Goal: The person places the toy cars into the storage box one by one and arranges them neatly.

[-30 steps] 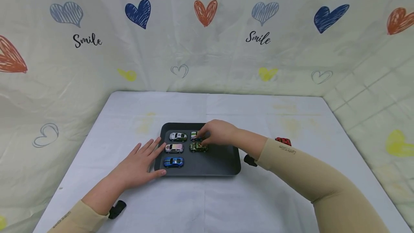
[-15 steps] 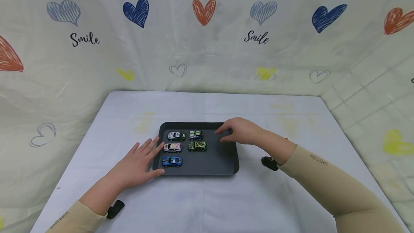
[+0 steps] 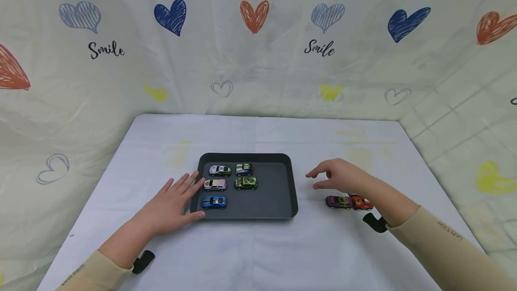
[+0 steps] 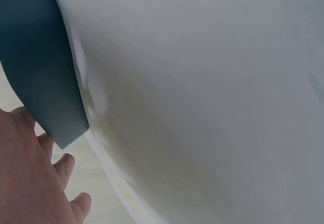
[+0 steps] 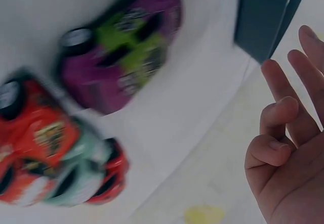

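A dark grey tray (image 3: pixel 274 196) holds several toy cars at its left and middle: a white-and-black car (image 3: pixel 220 171), a white-and-green car (image 3: pixel 244 169), a white-and-pink car (image 3: pixel 215 185), a camouflage car (image 3: pixel 245 183) and a blue car (image 3: pixel 214 202). My left hand (image 3: pixel 171 205) rests with spread fingers at the tray's left edge. To the right of the tray, my right hand (image 3: pixel 343 175) hovers with loosely bent fingers and nothing between them. Nearest it are a purple-and-green car (image 5: pixel 119 52) and a red car (image 5: pixel 38 133).
A pale teal car (image 5: pixel 81 181) and another red car (image 5: pixel 114 171) show beside the first red one in the right wrist view; in the head view the right forearm covers part of this group. White cloth (image 3: pixel 258 255) covers the table.
My right hand has left the white-and-green car on the tray and moved right, past the rim. The purple and red cars have come into sight. My left hand stays put.
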A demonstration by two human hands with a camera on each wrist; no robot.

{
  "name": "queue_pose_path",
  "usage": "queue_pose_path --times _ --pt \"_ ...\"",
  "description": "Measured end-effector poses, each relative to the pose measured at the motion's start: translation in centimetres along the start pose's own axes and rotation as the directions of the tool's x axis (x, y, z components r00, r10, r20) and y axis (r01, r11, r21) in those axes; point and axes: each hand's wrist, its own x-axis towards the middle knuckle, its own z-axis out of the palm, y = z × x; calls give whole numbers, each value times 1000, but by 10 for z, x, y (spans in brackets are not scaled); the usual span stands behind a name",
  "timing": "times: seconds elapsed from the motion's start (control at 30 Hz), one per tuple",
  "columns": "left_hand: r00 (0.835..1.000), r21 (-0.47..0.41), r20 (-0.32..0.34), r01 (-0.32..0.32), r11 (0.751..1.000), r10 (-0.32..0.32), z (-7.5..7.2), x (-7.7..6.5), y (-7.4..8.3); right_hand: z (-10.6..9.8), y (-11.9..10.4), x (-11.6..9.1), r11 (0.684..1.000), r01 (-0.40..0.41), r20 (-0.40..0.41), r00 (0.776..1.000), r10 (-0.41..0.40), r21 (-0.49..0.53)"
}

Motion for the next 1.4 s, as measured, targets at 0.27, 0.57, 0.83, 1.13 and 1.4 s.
queue_pose_path --times 0.27,0.57,0.83,1.13,1.4 --pt "1000 -14 -1 1 1000 -1 -2 -1 1 3 29 -32 997 -78 14 997 77 29" --pt "1000 -14 -4 -7 1000 7 2 1 -1 6 42 -50 983 -177 57 983 174 54" --pt "1000 -21 0 -10 1000 10 1 0 0 13 47 -49 986 -164 59 985 162 29" --pt "1000 -16 -2 -13 1000 13 0 0 0 25 52 -47 988 -154 50 987 156 -33" --pt "1000 -17 1 -6 1000 6 -1 0 1 25 56 -45 991 -126 53 990 128 -41"
